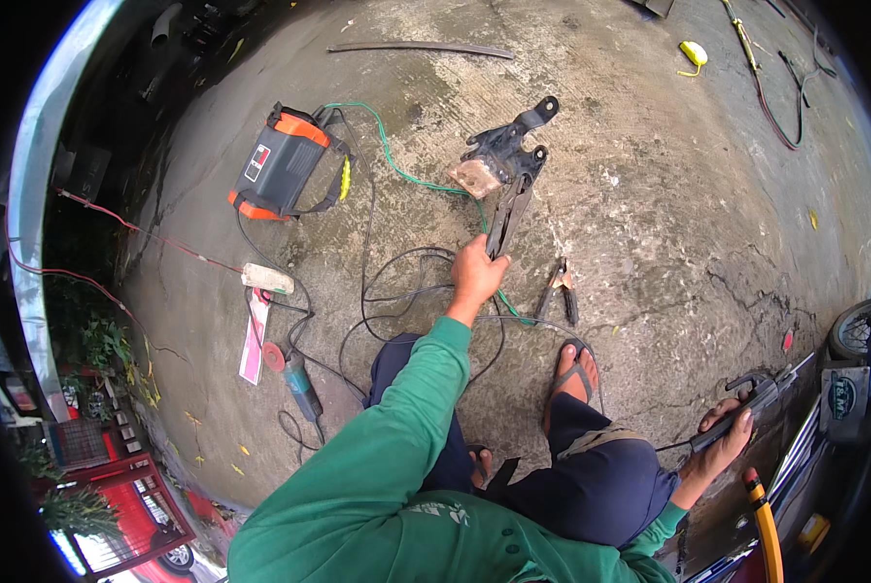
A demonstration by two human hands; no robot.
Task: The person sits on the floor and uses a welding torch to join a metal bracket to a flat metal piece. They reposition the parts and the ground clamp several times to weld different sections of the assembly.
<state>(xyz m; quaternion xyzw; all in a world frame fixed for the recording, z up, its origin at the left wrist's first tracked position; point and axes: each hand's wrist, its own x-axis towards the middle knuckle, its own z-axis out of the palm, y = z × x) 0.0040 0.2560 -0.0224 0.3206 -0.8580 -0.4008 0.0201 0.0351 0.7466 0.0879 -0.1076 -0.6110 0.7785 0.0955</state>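
My left hand (pixel 479 274) is closed round the handles of long metal pliers (pixel 510 216). The pliers' jaws meet a black metal bracket (pixel 501 154), which has two holed ears and a rusty, pale flat plate at one end. Out at the lower right, my right hand (pixel 725 435) wraps round a black welding electrode holder (pixel 764 394), its cable running back toward my knee. Whether a rod sits in the holder is hard to make out. A dark spring clamp (pixel 560 291) lies on the concrete near my foot.
An orange and grey welding machine (pixel 285 163) stands at the left. Near it lie a white extension socket (pixel 267 279), a pink packet (pixel 254 338) and an angle grinder (pixel 299 384). Loose cables loop before me. A flat metal bar (pixel 421 48) and a yellow mouse-shaped object (pixel 693 54) lie farther off.
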